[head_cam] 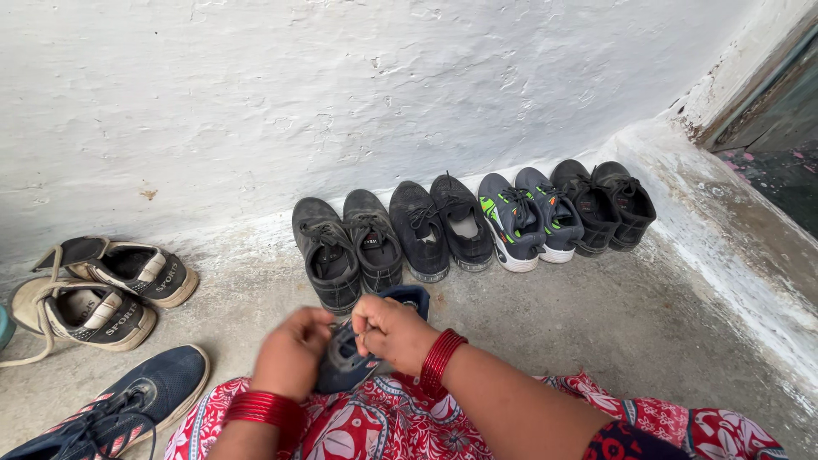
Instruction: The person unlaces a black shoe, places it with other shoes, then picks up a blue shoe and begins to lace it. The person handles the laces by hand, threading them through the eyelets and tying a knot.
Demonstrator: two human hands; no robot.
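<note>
A dark blue shoe (407,297) rests on my lap, over red flowered cloth (383,422). My left hand (291,351) grips its near side, fingers curled on the laces. My right hand (394,330) pinches the laces from the other side. Both wrists wear red bangles. Much of the shoe is hidden behind my hands.
Several dark shoes (464,226) stand in pairs along the white wall, one pair grey with green marks (520,220). A tan pair (102,294) lies at the left. Another dark blue shoe (119,409) sits by my left knee. A raised ledge (733,247) runs on the right.
</note>
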